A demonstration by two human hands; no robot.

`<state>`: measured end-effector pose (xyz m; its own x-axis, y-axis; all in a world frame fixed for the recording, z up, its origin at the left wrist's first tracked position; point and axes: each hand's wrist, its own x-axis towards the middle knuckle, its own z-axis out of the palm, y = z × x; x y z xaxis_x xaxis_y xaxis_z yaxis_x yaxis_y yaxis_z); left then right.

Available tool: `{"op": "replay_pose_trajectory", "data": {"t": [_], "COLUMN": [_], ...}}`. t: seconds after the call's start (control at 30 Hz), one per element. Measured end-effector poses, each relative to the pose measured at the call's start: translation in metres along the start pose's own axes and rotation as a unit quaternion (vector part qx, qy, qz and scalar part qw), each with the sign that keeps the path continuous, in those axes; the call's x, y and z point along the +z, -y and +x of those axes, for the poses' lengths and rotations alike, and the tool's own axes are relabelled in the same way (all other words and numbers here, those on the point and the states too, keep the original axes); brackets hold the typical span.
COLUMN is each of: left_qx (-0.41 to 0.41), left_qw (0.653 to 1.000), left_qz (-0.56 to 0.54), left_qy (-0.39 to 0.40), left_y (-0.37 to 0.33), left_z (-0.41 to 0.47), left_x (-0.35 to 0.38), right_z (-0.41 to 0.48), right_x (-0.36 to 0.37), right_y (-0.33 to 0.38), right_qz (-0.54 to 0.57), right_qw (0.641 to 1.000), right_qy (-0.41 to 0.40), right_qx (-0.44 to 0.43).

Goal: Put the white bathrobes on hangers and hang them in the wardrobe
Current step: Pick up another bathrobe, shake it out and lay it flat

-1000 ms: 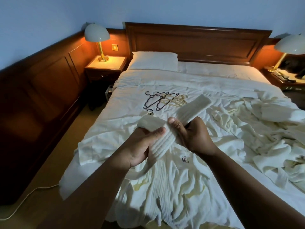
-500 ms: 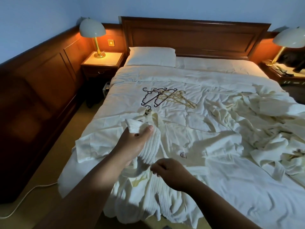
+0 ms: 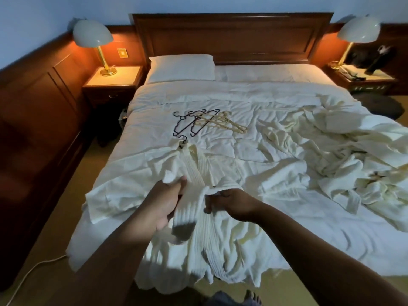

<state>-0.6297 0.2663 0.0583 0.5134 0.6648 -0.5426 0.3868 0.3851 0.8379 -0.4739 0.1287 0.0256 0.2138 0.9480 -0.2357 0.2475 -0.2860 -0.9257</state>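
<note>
Head-worn view, downward over bed point(image 3: 220, 100)

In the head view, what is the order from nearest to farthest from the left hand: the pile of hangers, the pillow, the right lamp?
From the left hand, which grips the bathrobe:
1. pile of hangers, in mid-bed
2. pillow, at the headboard, left side
3. right lamp, far right corner

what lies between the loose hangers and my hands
Head view: the white bathrobe, held by left hand and right hand, its ribbed collar topped by a black hanger hook just short of the loose hangers.
</note>
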Motion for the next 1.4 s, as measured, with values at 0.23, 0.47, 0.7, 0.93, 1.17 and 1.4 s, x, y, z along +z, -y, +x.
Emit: {"op": "replay_pose_trajectory", "data": {"t": [0.23, 0.47, 0.7, 0.93, 1.17, 1.4], "left_qx": [0.02, 0.049, 0.224, 0.094, 0.077, -0.189], "left_qw": [0.973, 0.991, 0.676, 0.742, 0.794, 0.871], "left_qz": [-0.146, -0.082, 0.642, 0.664, 0.602, 0.398], "left_qy": [-0.176, -0.088, 0.284, 0.003, -0.02, 0.217], "left_y": [0.043, 0.079, 0.106, 0.241, 0.177, 0.241], "left_z": [0.056, 0.034, 0.003, 0.165, 0.089, 0.047], "left_x": [-0.122, -0.074, -0.004, -0.242, -0.132, -0.047], "right_z": [-0.051, -0.062, -0.058, -0.094, -0.031, -0.049], "right_x": [-0.091, -0.062, 0.017, -0.115, -0.053, 0.053], "right_y": [-0.09, -0.103, -0.093, -0.2, -0.19, -0.202], "right_qz": [0.425, 0.659, -0.28, -0.626, -0.494, -0.161], "right_qw": [0.816, 0.666, 0.949, 0.737, 0.822, 0.902], "right_qy": [-0.291, -0.344, 0.141, 0.014, -0.023, 0.221], "right_qx": [0.263, 0.05, 0.034, 0.255, 0.282, 0.335]}}
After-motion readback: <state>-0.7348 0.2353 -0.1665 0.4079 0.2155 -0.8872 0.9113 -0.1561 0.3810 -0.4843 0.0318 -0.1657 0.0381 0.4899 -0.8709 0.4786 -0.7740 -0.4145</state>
